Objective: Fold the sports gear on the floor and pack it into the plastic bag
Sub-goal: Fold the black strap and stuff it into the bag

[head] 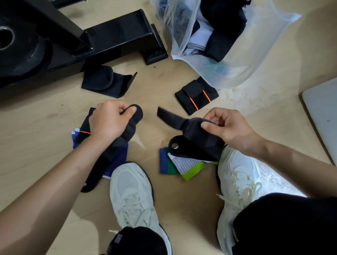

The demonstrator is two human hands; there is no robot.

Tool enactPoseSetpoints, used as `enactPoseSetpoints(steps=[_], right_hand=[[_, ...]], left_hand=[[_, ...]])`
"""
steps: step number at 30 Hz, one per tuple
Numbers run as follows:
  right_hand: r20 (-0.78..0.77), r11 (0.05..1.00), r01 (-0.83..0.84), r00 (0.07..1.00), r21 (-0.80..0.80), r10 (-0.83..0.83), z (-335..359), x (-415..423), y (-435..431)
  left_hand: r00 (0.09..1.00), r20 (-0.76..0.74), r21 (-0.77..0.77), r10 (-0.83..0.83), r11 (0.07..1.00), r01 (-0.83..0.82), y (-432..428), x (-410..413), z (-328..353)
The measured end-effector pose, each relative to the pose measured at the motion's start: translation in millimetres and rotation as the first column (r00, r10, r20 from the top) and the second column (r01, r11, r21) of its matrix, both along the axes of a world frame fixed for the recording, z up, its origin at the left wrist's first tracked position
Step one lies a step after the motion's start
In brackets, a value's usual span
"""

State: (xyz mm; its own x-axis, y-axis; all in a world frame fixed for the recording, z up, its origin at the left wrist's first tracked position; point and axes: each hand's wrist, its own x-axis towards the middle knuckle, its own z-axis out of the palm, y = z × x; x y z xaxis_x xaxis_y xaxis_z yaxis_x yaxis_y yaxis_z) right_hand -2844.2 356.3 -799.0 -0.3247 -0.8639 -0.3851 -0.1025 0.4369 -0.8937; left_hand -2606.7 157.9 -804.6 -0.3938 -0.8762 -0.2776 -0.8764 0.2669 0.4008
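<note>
Left hand [109, 118]: clamped on the rounded end of a black padded wrap [122, 144], thumb pinched over it, apparently so the end can be turned in for a fold
Right hand [227, 127]: closed on a second black wrap [195, 133], its strap tail left sticking out, likely to be rolled in next
Hands: kept well apart, one wrap in each
Plastic bag [259, 57]: laid toward the far right of the floor [39, 123], dark gear seen inside, mouth turned to the person for easy loading
Folded pieces: an orange-striped wrap [196, 97] just beside the bag mouth and a black pad [105, 82] near the machine base [117, 33], judged staged for packing
</note>
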Motion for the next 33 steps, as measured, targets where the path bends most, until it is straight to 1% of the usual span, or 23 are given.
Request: enactPoseSetpoints(steps=[3, 5, 6, 8, 9, 11, 13, 15, 18, 21, 23, 25, 27, 30, 33], right_hand=[[0.080, 0.998, 0.027, 0.996, 0.050, -0.031, -3, -7, 1], [0.117, 0.998, 0.023, 0.993, 0.059, -0.030, -3, -7, 0], [0.135, 0.998, 0.026, 0.990, 0.056, -0.034, -2, -7, -2], [0.167, 0.999, 0.017, 0.986, 0.038, -0.023, -1, -5, -5], [0.184, 1.000, 0.000, 0.983, 0.029, -0.005, 0, -4, -8], [0.209, 0.999, -0.050, 0.977, 0.010, 0.047, 3, -3, -11], [0.223, 0.997, -0.079, 0.972, -0.003, 0.078, 7, -2, -13], [0.237, 0.996, -0.085, 0.968, -0.005, 0.084, 9, -2, -15], [0.238, 0.989, -0.146, 0.961, 0.017, 0.138, 10, -5, -14], [0.239, 0.968, -0.239, 0.947, 0.073, 0.215, 10, -12, -10], [0.251, 0.958, -0.272, 0.937, 0.085, 0.244, 11, -18, -7], [0.258, 0.959, -0.273, 0.934, 0.074, 0.246, 11, -23, -4], [0.238, 0.964, -0.256, 0.943, 0.076, 0.232, 13, -28, -4], [0.199, 0.973, -0.218, 0.959, 0.070, 0.201, 15, -33, -6], [0.072, 0.965, -0.248, 0.968, 0.091, 0.242, 16, -41, -8]], left_hand=[[0.994, -0.087, 0.031, -0.065, 0.997, 0.068, 5, -2, -1], [0.978, -0.152, -0.021, -0.141, 0.990, 0.139, 14, -10, 1], [0.962, -0.214, -0.049, -0.172, 0.985, 0.165, 19, -14, 4], [0.910, -0.331, -0.046, -0.252, 0.967, 0.251, 30, -26, 15], [0.880, -0.355, -0.041, -0.316, 0.946, 0.323, 35, -31, 20], [0.822, -0.348, -0.042, -0.452, 0.883, 0.468, 42, -40, 25], [0.794, -0.340, -0.008, -0.504, 0.846, 0.533, 44, -43, 24], [0.810, -0.364, 0.051, -0.460, 0.858, 0.511, 42, -43, 23], [0.852, -0.426, 0.245, -0.304, 0.868, 0.432, 35, -39, 23], [0.881, -0.440, 0.341, -0.173, 0.876, 0.342, 24, -30, 21], [0.894, -0.444, 0.428, -0.052, 0.865, 0.263, 19, -23, 21], [0.893, -0.441, 0.533, 0.094, 0.827, 0.176, 17, -18, 22], [0.884, -0.423, 0.612, 0.199, 0.782, 0.117, 15, -14, 24], [0.880, -0.390, 0.697, 0.270, 0.712, 0.090, 13, -11, 25], [0.869, -0.366, 0.761, 0.332, 0.645, 0.073, 10, -9, 29]])
